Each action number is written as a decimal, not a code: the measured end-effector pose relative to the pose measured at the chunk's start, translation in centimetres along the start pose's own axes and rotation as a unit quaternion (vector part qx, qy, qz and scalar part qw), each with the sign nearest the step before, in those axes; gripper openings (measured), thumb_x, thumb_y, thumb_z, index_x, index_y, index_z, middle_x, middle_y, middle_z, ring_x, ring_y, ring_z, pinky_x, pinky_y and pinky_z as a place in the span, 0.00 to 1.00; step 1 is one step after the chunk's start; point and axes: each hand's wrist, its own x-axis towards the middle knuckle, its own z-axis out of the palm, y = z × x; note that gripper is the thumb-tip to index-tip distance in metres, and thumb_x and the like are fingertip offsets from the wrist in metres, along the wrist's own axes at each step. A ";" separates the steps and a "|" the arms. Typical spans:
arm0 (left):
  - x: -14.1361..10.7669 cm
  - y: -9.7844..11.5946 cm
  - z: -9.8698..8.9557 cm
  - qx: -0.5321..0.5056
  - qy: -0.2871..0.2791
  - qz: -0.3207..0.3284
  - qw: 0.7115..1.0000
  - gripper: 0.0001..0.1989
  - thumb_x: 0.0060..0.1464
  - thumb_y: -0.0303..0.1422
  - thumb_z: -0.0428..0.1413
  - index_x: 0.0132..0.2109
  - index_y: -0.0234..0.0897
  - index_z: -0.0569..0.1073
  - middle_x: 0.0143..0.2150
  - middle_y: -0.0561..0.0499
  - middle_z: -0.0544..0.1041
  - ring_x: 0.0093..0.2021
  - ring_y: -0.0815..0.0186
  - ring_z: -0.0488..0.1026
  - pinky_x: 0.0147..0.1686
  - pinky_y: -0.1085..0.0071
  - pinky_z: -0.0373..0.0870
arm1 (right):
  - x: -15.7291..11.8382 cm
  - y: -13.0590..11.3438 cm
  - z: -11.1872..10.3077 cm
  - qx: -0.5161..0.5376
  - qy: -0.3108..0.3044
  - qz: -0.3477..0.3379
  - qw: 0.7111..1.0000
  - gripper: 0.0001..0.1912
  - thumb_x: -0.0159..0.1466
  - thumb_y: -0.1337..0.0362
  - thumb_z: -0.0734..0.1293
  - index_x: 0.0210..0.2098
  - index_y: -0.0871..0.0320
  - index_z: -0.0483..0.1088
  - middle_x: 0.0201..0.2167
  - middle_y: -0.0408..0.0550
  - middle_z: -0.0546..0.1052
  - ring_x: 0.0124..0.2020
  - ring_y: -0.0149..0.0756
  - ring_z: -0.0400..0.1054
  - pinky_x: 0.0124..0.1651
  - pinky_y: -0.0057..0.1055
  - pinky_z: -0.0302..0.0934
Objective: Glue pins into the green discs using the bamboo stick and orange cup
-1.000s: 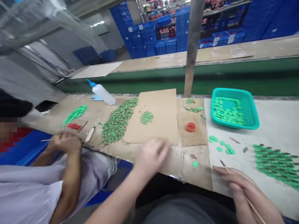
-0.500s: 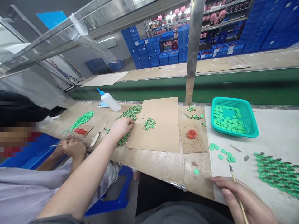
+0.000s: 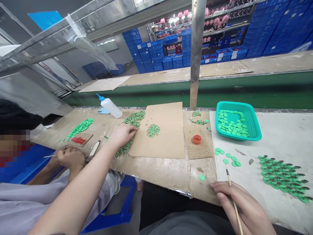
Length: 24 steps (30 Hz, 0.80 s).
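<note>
My left hand (image 3: 122, 133) reaches across to a pile of tiny green-and-brown pieces (image 3: 135, 118). Its fingertips are pinched together at the pile's right edge, and whatever lies between them is too small to make out. In my right hand (image 3: 241, 202) is a thin paintbrush (image 3: 234, 199) with a dark tip, pointing away from me. Beyond that tip, several loose green discs (image 3: 234, 159) lie on the white sheet. A single green disc (image 3: 201, 177) rests left of my right hand. A small red cup (image 3: 197, 139) stands on a piece of cardboard (image 3: 199, 152).
A teal basket (image 3: 257, 130) holds green discs. To the right lie rows of discs bearing dark pieces (image 3: 281, 173). A brown board (image 3: 168, 143) carries a small heap of pieces (image 3: 153, 130). A glue bottle (image 3: 111, 107) stands behind. At left, a co-worker's hands (image 3: 70, 156) hold a thin stick.
The whole view has shifted, so the table things appear slightly further left. My left hand stays at the pile with fingers pinched, and my right hand still holds the paintbrush.
</note>
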 end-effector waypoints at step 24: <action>-2.8 5.9 -2.7 -0.121 0.199 -0.032 0.972 0.17 0.73 0.50 0.69 0.46 0.41 0.83 0.44 0.49 0.86 0.48 0.56 0.81 0.55 0.57 0.82 | 0.9 -0.1 -1.4 -0.003 0.010 0.066 0.998 0.12 0.84 0.72 0.66 0.56 0.53 0.81 0.43 0.50 0.92 0.42 0.44 0.90 0.46 0.40 0.86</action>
